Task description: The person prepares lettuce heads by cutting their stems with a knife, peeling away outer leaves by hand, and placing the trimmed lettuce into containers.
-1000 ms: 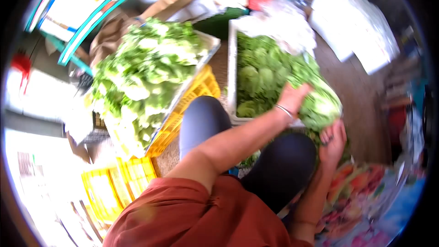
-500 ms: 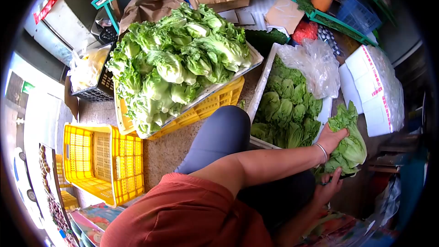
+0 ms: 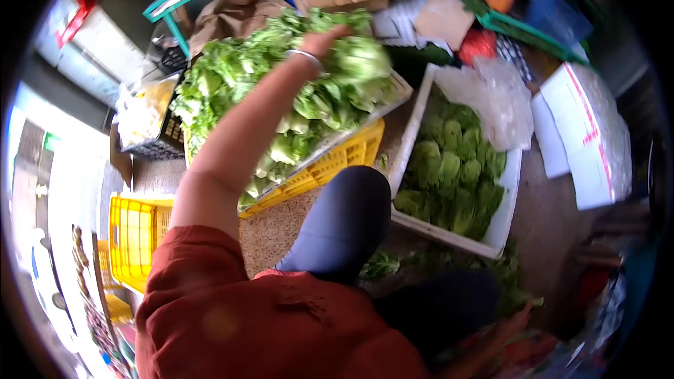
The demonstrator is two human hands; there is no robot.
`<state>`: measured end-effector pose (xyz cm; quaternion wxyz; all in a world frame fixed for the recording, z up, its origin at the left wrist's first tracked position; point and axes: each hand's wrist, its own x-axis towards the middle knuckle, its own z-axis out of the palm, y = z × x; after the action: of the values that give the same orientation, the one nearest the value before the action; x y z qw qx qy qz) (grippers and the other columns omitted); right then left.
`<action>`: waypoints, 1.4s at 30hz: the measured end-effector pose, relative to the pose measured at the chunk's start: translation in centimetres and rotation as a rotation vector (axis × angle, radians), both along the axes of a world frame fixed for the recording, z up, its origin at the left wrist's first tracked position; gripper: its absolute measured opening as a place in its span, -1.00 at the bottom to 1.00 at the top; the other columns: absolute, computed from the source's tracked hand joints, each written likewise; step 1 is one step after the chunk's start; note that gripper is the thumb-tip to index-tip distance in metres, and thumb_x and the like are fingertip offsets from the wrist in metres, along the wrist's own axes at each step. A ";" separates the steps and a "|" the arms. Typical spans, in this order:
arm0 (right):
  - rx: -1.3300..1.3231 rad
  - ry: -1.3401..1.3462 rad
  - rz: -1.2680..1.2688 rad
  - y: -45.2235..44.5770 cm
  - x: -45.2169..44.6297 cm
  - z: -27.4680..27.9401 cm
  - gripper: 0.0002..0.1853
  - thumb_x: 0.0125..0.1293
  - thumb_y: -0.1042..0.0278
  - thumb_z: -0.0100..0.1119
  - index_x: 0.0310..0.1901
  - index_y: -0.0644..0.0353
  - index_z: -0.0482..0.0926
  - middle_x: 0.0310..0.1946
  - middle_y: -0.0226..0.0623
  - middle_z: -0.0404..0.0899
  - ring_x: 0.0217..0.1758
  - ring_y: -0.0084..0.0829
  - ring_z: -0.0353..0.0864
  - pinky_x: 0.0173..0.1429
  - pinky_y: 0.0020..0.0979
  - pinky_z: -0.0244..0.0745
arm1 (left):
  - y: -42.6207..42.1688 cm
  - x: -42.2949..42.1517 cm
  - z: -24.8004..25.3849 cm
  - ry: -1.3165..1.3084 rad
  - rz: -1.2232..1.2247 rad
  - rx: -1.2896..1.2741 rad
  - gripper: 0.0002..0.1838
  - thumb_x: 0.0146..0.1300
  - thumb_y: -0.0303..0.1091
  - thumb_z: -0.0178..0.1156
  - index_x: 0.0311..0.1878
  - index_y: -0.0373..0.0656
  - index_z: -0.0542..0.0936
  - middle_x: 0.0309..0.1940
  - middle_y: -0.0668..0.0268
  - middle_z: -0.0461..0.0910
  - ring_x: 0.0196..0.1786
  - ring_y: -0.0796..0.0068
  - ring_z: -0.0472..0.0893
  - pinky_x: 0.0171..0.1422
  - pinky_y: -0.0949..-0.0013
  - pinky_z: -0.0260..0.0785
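My left hand [image 3: 327,42], with a bracelet at the wrist, reaches over the big pile of leafy green lettuce [image 3: 232,77]. Its fingers are around a pale green lettuce head [image 3: 359,60] at the pile's right end; hand and head are both smeared by motion. The pile rests in a white box on a yellow crate [image 3: 344,161]. Low at the right, my right hand [image 3: 516,326] is dim and blurred beside my knee, near loose leaves. Whether it holds anything does not show.
A white foam box [image 3: 497,238] holds more lettuce, partly under clear plastic [image 3: 491,102]. Trimmed leaves [image 3: 382,265] lie on the floor. Another yellow crate [image 3: 133,231] stands left, a black crate [image 3: 165,133] behind it. White boxes [image 3: 583,140] stand right; green shelves run along the back.
My left hand has swung from the lower right, where it held a lettuce head, up to the pile. My right hand has dropped lower. The view has shifted slightly.
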<state>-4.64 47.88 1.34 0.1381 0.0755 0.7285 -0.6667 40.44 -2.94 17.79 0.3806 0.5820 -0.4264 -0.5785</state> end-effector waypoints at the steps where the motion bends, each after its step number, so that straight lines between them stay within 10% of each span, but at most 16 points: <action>1: 0.019 0.004 -0.014 1.6 -0.4 -1.1 -0.59 0.12 0.11 0.19 -0.13 0.26 0.45 -0.39 -0.29 0.43 -0.41 -0.40 0.44 -0.37 -0.39 0.37 | -3.6 4.3 -2.8 -0.511 -0.451 -0.440 -0.48 0.01 0.00 0.22 0.02 -0.09 0.51 -0.13 0.20 0.49 -0.18 0.34 0.50 -0.07 0.32 0.42; 4: 0.077 -0.002 -0.090 2.2 -0.3 -3.2 -0.67 0.15 0.16 0.17 -0.20 0.25 0.46 -0.45 -0.33 0.44 -0.49 -0.47 0.41 -0.47 -0.42 0.33 | -8.9 8.8 -7.9 -0.733 -0.398 -0.363 -0.40 -0.05 0.13 0.24 -0.15 -0.26 0.58 -0.27 0.18 0.60 -0.23 0.34 0.53 -0.08 0.32 0.33; 7: 0.055 -0.043 -0.161 2.9 0.1 -4.9 -0.74 0.18 0.20 0.16 -0.26 0.25 0.48 -0.52 -0.37 0.44 -0.58 -0.54 0.39 -0.56 -0.45 0.30 | -5.1 1.4 -3.3 -1.707 0.347 -0.460 -0.09 -0.10 0.15 0.24 0.29 0.02 0.11 0.29 0.22 0.08 0.33 0.15 0.03 0.17 -0.29 -0.05; 11: -0.002 -0.108 -0.185 0.0 2.9 -5.4 -0.81 0.16 0.31 0.18 -0.22 0.17 0.53 -0.61 -0.53 0.31 -0.69 -0.66 0.15 -0.63 -0.56 0.05 | -2.9 -8.4 -2.4 -1.179 -0.165 -1.561 -0.50 -0.09 -0.12 0.30 -0.06 -0.13 0.47 -0.07 0.26 0.48 0.06 0.25 0.42 0.13 0.31 0.26; 18: -0.001 -0.143 -0.013 -3.5 5.5 -6.2 -0.80 0.17 0.38 0.15 -0.16 0.19 0.53 -0.64 -0.60 0.30 -0.67 -0.74 0.15 -0.62 -0.64 -0.01 | 14.6 -28.3 -17.6 -0.858 -1.601 -1.039 -0.48 -0.09 -0.56 0.19 0.04 0.02 0.44 0.11 0.22 0.38 0.12 0.20 0.40 0.18 0.25 0.29; 20: 0.021 -0.137 -0.010 -3.9 5.8 -6.3 -0.80 0.17 0.39 0.16 -0.16 0.20 0.53 -0.64 -0.60 0.31 -0.67 -0.76 0.15 -0.62 -0.65 -0.01 | 18.0 -30.3 -22.6 -0.956 -1.755 -1.303 -0.26 -0.06 -0.73 0.04 0.22 0.15 0.27 0.35 0.22 0.00 0.41 0.25 -0.05 0.33 0.05 0.07; 23: -0.058 -0.191 0.003 -3.6 6.7 -6.2 -0.80 0.17 0.40 0.15 -0.17 0.21 0.53 -0.63 -0.61 0.32 -0.67 -0.77 0.17 -0.62 -0.68 0.00 | 20.9 -32.3 -25.2 -1.153 -1.847 -1.209 -0.19 -0.02 -0.72 0.02 0.29 0.26 0.17 0.41 0.32 -0.30 0.44 0.23 -0.34 0.35 -0.17 -0.11; 27: -0.079 -0.245 -0.030 -3.7 6.5 -7.2 -0.78 0.20 0.40 0.10 -0.12 0.24 0.50 -0.68 -0.60 0.27 -0.71 -0.75 0.14 -0.67 -0.65 0.01 | 20.5 -33.3 -26.6 -1.208 -1.817 -1.192 -0.27 -0.07 -0.67 0.13 0.20 0.20 0.28 0.40 0.25 -0.22 0.44 0.22 -0.28 0.28 -0.26 -0.05; 33: -0.140 -0.149 0.099 -6.1 6.1 -6.2 -0.76 0.23 0.38 0.07 -0.08 0.24 0.49 -0.64 -0.59 0.28 -0.66 -0.77 0.14 -0.61 -0.68 0.02 | 18.1 -33.5 -26.0 -0.334 -1.404 -0.772 -0.40 -0.33 -0.46 0.36 -0.07 0.00 0.44 -0.05 0.17 0.36 -0.04 0.17 0.44 0.15 0.33 0.30; 42: -0.218 0.238 0.560 -12.3 7.4 0.9 -0.44 0.23 0.19 0.11 0.19 0.31 0.27 -0.39 -0.47 0.45 -0.35 -0.70 0.31 -0.25 -0.65 0.25 | 20.6 -32.6 -16.8 0.032 -1.296 -0.469 -0.40 -0.27 -0.45 0.35 -0.03 -0.04 0.42 -0.14 0.27 0.41 -0.03 0.42 0.42 0.10 0.41 0.27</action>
<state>2.72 35.55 2.24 0.2372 -0.2216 0.6562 -0.6811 7.83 17.65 0.96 0.0803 0.1033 -0.7965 -0.5903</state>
